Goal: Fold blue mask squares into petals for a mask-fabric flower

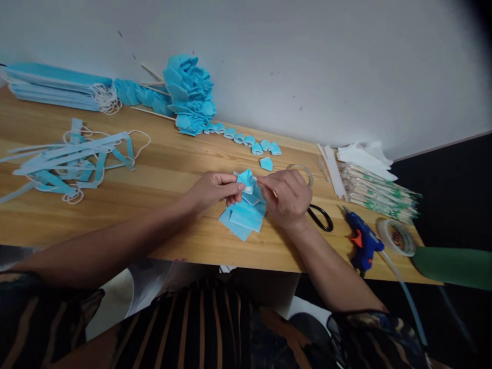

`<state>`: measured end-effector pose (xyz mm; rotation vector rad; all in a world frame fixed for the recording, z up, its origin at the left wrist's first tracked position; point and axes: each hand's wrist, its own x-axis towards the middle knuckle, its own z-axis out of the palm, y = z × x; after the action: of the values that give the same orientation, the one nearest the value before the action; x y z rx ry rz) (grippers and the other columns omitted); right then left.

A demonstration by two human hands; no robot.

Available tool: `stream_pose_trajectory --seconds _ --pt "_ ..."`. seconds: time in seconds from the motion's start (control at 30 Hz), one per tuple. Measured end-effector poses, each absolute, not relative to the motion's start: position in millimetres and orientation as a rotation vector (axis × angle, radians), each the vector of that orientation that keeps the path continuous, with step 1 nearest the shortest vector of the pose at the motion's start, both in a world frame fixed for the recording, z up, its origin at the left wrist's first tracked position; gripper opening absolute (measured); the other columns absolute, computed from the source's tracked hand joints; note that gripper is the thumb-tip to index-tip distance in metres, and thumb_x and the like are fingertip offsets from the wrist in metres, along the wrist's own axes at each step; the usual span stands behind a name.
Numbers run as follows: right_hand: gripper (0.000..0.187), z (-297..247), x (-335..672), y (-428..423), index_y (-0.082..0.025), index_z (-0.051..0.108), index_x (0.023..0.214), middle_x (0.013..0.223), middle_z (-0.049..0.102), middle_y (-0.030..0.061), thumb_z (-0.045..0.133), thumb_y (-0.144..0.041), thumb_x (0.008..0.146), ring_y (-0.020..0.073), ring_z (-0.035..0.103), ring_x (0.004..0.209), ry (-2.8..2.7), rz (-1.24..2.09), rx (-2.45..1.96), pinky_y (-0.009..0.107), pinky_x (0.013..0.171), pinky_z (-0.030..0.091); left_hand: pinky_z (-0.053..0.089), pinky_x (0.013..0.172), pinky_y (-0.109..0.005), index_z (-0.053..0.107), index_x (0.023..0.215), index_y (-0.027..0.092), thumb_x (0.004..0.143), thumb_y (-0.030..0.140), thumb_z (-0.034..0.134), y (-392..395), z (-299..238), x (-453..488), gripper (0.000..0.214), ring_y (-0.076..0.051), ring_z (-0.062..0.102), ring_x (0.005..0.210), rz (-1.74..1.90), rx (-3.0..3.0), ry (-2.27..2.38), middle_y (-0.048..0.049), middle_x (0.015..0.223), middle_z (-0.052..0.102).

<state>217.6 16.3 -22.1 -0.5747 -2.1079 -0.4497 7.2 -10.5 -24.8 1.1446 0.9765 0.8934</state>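
Between my two hands is a small folded piece of blue mask fabric [246, 179], its top coming to a point. My left hand [219, 188] pinches its left side between thumb and fingers. At its right edge, my right hand [286, 197] closes thumb and fingertips on the same piece. Under it lie several flat cut pieces of blue fabric [243, 219] on the wooden table [161, 225]. Just beyond my hands rests one folded blue petal [266, 163]. Scissors with black handles [321, 218] lie partly hidden beside my right hand.
Folded petals [239, 138] run in a row toward blue fabric flowers [188, 92]. Stacked masks [57, 87] and cut mask strips [80, 159] lie left. On the right are a blue glue gun [363, 238], a tape roll [395, 237] and bundled wrapped sticks [378, 192]. A wall stands behind.
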Motion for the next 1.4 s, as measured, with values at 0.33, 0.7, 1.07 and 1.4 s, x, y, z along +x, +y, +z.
stream_pose_trajectory --seconds 0.33,0.7,1.07,1.4 --pt "0.013 -24.2 219.3 17.0 -0.026 0.071 0.105 0.081 0.074 0.0019 0.062 -0.018 0.100 0.0164 0.065 0.072 -2.117 -0.429 -0.579 0.034 0.068 0.049 0.046 0.061 -0.024 0.067 0.064 0.017 0.078 0.043 0.076 -12.2 -23.7 8.0 0.031 -0.010 0.055 0.059 0.878 1.144 0.976 -0.0010 0.064 0.065" --pt "0.014 -25.2 219.7 16.9 -0.027 0.073 0.103 0.080 0.074 0.0022 0.060 -0.022 0.101 0.0166 0.065 0.073 -2.158 -0.455 -0.606 0.033 0.068 0.050 0.046 0.059 -0.024 0.067 0.064 0.017 0.076 0.045 0.078 -11.9 -24.4 8.9 0.033 -0.010 0.055 0.059 0.894 1.127 0.956 -0.0010 0.064 0.064" --pt "0.015 -26.8 219.0 17.1 -0.027 0.074 0.104 0.081 0.075 0.0020 0.061 -0.020 0.101 0.0169 0.066 0.074 -2.170 -0.412 -0.642 0.035 0.068 0.049 0.045 0.060 -0.025 0.067 0.063 0.017 0.077 0.041 0.078 -11.8 -24.7 8.9 0.030 -0.010 0.055 0.059 0.886 1.122 0.963 -0.0012 0.064 0.065" --pt "0.012 -23.0 214.9 16.2 -0.024 0.071 0.101 0.082 0.076 0.0017 0.063 -0.015 0.099 0.0161 0.065 0.074 -2.187 -0.395 -0.572 0.032 0.070 0.050 0.045 0.062 -0.024 0.067 0.066 0.017 0.080 0.034 0.076 -13.1 -24.2 9.0 0.024 -0.009 0.054 0.060 0.900 1.114 0.946 0.0007 0.066 0.065"
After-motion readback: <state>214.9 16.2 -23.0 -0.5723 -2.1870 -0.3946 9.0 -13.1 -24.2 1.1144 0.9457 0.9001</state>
